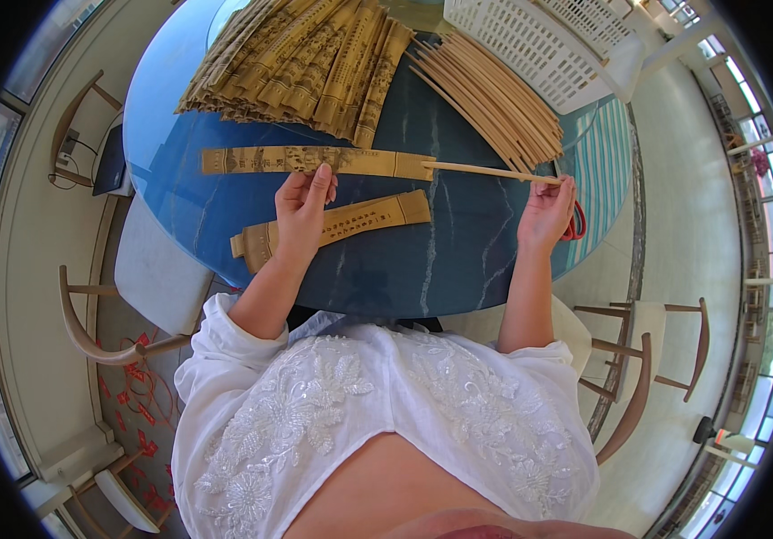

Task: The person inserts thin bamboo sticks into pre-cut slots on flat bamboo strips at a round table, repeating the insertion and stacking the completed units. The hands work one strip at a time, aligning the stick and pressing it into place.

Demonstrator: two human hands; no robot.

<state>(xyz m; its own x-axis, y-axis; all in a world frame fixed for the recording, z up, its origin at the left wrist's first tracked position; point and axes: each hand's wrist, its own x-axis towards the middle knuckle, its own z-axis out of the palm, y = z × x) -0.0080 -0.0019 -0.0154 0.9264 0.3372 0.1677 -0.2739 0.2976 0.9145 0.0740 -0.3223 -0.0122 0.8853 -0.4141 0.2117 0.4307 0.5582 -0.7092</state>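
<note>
My left hand pins the long printed bamboo strip flat to the table. Right hand pinches the thin bamboo stick, tip at the strip's end.

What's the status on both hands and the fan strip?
Left hand pinching the flat folded fan strip. Right hand gripping the thin bamboo stick at the strip's end. Second folded fan partly under left hand.

At a round table, the left hand pinches a folded fan lying crosswise, while the right hand grips the tip of a thin stick that runs leftward into that fan's end. A second folded fan lies just nearer the person, partly under the left hand. Beyond both grips sit a heap of fans and, to its right, a bundle of sticks touching a basket.
</note>
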